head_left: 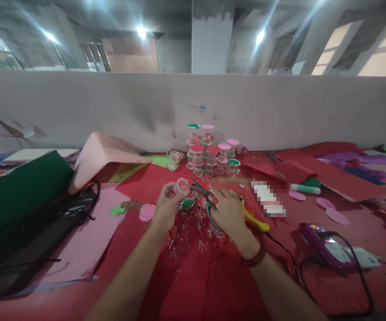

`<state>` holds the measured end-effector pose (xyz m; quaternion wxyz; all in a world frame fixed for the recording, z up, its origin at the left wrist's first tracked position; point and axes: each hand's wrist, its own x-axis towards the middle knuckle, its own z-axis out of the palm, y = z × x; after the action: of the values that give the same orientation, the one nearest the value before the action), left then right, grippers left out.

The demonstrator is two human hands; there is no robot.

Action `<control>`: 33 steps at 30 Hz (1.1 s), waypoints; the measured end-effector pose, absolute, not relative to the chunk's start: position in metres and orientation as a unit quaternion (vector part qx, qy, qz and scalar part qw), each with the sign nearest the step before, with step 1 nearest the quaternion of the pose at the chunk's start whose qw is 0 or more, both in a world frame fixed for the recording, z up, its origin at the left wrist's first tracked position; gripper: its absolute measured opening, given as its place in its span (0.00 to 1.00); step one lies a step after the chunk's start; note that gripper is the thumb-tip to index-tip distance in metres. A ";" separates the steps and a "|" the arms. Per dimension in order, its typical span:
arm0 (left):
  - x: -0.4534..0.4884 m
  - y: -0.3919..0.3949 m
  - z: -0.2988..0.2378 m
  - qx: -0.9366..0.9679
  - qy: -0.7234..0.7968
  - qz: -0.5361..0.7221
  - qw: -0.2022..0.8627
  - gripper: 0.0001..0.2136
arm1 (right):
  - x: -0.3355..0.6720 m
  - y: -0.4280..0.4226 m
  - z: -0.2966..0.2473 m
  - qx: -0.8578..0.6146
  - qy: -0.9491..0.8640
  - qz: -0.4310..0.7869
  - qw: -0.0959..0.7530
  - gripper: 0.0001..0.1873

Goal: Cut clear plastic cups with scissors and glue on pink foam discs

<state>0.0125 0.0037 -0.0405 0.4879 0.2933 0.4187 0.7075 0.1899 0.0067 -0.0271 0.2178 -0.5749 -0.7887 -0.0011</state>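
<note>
My left hand is closed around a small clear plastic cup, held just above the red paper-covered table. My right hand grips green-handled scissors whose blades point left at the cup's rim. A bead bracelet circles my right wrist. Fine paper shreds lie scattered under both hands. A small green piece sits between the hands.
A stacked tower of small cups with pink, red and green lids stands by the wall. A yellow tool, a purple glue gun with black cable, pink paper discs, a green roll and pink sheets surround the work area.
</note>
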 end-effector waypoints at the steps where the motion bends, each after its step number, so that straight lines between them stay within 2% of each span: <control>1: 0.013 0.003 -0.039 0.288 0.417 0.707 0.493 0.22 | 0.191 0.007 -0.028 -0.577 -0.788 -0.002 0.213 0.21; 8: 0.015 0.001 -0.031 0.260 0.412 0.719 0.495 0.20 | 0.189 0.002 -0.031 -0.570 -0.793 0.039 0.212 0.21; 13: 0.012 0.003 -0.034 0.234 0.380 0.724 0.526 0.17 | 0.189 0.002 -0.032 -0.518 -0.797 0.154 0.270 0.09; 18: 0.014 0.002 -0.033 0.250 0.362 0.701 0.562 0.15 | 0.190 0.012 -0.037 -0.478 -0.754 0.307 0.329 0.12; 20: 0.015 0.001 -0.031 0.256 0.353 0.687 0.581 0.16 | 0.192 0.015 -0.038 -0.485 -0.731 0.328 0.351 0.13; 25: 0.014 0.000 -0.030 0.233 0.345 0.680 0.603 0.14 | 0.193 0.013 -0.032 -0.516 -0.739 0.229 0.368 0.23; 30: 0.013 -0.002 -0.026 0.237 0.326 0.668 0.625 0.15 | 0.190 0.007 -0.026 -0.534 -0.787 0.084 0.297 0.24; 33: 0.014 -0.005 -0.024 0.240 0.324 0.653 0.641 0.13 | 0.189 0.005 -0.027 -0.538 -0.789 0.055 0.291 0.24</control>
<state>0.0140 -0.0051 -0.0239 0.6409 0.2402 0.3241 0.6531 0.1888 0.0051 -0.0274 0.2908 -0.5378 -0.7894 0.0553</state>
